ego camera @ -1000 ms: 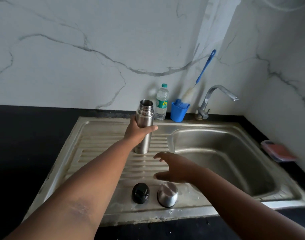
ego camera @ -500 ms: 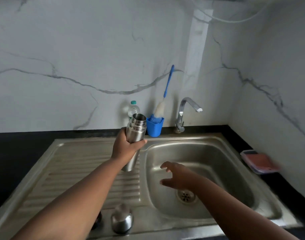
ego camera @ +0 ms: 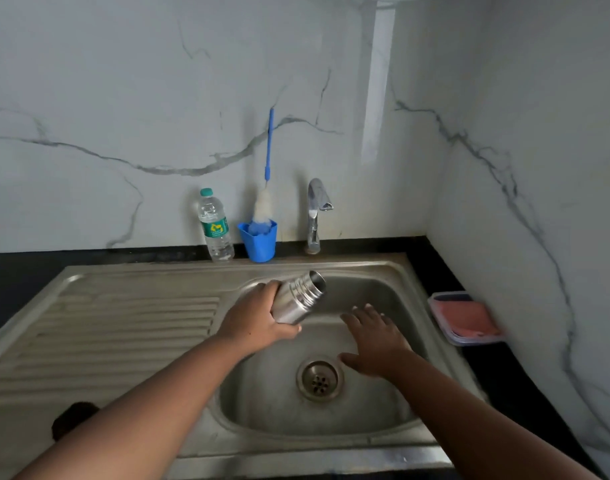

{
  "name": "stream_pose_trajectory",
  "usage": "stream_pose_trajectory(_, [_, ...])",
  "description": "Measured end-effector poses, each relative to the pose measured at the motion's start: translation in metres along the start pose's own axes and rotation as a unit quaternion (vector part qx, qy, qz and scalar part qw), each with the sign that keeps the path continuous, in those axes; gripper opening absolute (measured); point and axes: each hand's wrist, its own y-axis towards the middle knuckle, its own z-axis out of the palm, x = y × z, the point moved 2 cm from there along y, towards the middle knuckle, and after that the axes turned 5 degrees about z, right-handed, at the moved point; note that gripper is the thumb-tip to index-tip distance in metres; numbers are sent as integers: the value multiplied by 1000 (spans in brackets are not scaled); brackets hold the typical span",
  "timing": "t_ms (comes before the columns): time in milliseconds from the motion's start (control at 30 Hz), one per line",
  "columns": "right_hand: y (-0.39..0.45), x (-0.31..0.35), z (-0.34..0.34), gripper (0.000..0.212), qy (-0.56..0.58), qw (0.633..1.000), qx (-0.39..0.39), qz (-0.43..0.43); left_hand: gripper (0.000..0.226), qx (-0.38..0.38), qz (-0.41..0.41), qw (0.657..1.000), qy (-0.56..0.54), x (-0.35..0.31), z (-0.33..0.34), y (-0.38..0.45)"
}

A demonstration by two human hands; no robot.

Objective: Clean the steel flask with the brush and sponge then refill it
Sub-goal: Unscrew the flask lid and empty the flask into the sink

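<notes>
My left hand (ego camera: 253, 318) grips the steel flask (ego camera: 298, 297) round its body and holds it tilted over the sink basin (ego camera: 393, 292), open mouth pointing up and to the right. My right hand (ego camera: 376, 341) hovers over the basin beside the flask, fingers spread and holding nothing. The bottle brush (ego camera: 267, 174), blue handle and white bristles, stands in a blue cup (ego camera: 258, 242) against the back wall. A pink sponge (ego camera: 469, 318) lies in a clear tray on the counter at the right. A black cap (ego camera: 73, 419) lies on the drainboard at the lower left, partly hidden by my left arm.
A plastic water bottle (ego camera: 215, 226) stands left of the blue cup. The chrome tap (ego camera: 315, 213) rises behind the basin. The drain (ego camera: 319, 379) sits in the basin floor. The ribbed drainboard (ego camera: 123, 327) stretches left. Marble walls close in behind and at the right.
My left hand has carried the flask from the drainboard over the basin and tipped it from upright to slanted. My right hand moved right, further over the basin.
</notes>
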Motion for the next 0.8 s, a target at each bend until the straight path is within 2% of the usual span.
stream_pose_trajectory(233, [9, -17, 16, 87, 9, 1000, 4, -10, 70, 61, 9, 991, 122, -8, 10, 5])
stream_pose_trajectory(600, [15, -47, 38, 95, 14, 1000, 20, 6, 70, 138, 1, 970, 201, -16, 15, -3])
stream_pose_trajectory(800, [17, -63, 42, 93, -26, 999, 28, 17, 65, 151, -5, 969, 195, -10, 22, -5])
